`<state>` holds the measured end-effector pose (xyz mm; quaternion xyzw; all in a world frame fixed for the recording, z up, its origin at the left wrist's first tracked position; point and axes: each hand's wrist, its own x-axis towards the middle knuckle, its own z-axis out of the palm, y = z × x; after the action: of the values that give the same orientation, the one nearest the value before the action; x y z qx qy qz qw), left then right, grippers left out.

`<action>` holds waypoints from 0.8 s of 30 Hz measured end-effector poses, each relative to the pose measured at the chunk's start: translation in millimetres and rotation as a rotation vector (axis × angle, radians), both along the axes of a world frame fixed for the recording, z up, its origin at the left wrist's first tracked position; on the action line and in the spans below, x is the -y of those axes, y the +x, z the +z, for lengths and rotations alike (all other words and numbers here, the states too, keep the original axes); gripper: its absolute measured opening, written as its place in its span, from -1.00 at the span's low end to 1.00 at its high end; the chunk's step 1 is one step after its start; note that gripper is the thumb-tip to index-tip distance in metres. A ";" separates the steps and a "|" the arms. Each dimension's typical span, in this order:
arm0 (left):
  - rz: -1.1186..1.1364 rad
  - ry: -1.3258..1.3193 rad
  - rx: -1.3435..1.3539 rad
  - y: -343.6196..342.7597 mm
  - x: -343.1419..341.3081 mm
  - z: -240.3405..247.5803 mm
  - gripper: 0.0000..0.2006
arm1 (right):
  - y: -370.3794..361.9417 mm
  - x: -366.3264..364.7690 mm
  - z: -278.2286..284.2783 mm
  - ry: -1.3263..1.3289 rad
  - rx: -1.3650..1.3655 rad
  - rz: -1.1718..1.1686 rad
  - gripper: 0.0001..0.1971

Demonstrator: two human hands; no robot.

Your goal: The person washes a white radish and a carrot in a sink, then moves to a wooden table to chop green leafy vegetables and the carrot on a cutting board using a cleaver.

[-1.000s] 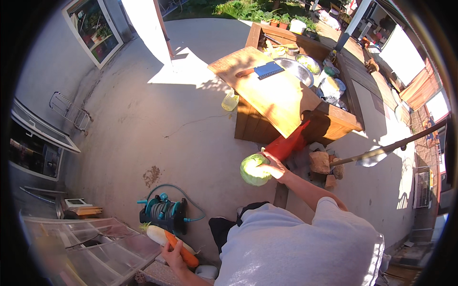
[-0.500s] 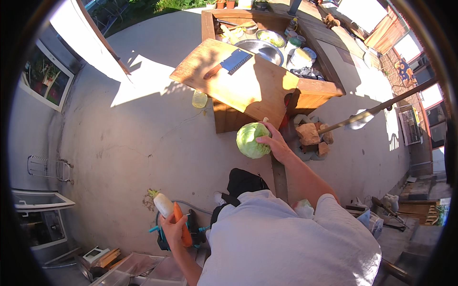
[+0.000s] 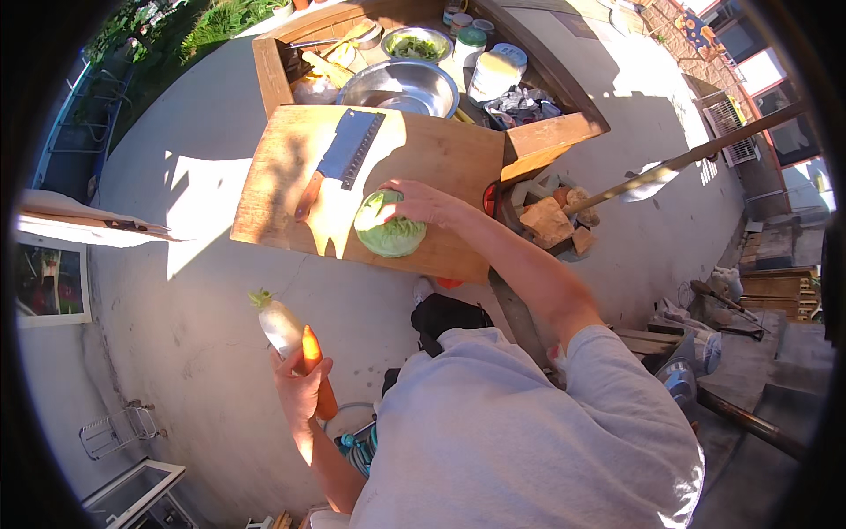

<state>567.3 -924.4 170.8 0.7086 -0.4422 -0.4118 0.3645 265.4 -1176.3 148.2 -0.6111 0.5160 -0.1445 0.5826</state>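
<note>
My right hand (image 3: pixel 419 203) is closed over the top of a round green cabbage (image 3: pixel 392 236), which is over the near part of a wooden cutting board (image 3: pixel 467 172). Whether the cabbage rests on the board I cannot tell. Just beyond it lies a wide-bladed cleaver (image 3: pixel 350 148) with a wooden handle. Low at the left, away from the board, my left hand (image 3: pixel 300 383) grips a white radish (image 3: pixel 280 326) with leafy green tops and an orange carrot (image 3: pixel 315 361) side by side.
Behind the board, a wooden-framed counter (image 3: pixel 557 145) holds a large metal bowl (image 3: pixel 401 86), a smaller bowl of greens (image 3: pixel 416 46), a white tub (image 3: pixel 498 75) and a dark plastic bag (image 3: pixel 524 106). Right of it, rocks (image 3: pixel 546 222) surround a pole (image 3: pixel 687 163). A coiled hose (image 3: pixel 357 450) lies near my left arm.
My right hand has carried the cabbage forward and left, over the cutting board. The view has shifted toward the board. My left hand still holds the radish and carrot.
</note>
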 end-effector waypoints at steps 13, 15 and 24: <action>-0.146 -0.025 0.021 -17.4 210.5 25.1 -0.59 | -139.3 29.9 -8.5 0.215 0.679 -0.714 -0.42; -0.143 -0.006 -0.075 -20.6 241.9 32.2 -0.55 | -168.2 44.2 -10.0 0.089 0.634 -1.041 -0.49; -0.277 0.146 0.183 -21.7 362.3 27.2 -0.58 | -288.5 100.6 -38.5 -0.027 0.298 -1.404 -0.27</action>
<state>545.6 -1286.7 198.0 0.7001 -0.5356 -0.4229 0.2101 -23.0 -1277.0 109.6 -0.1159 0.7003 -0.5734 0.4090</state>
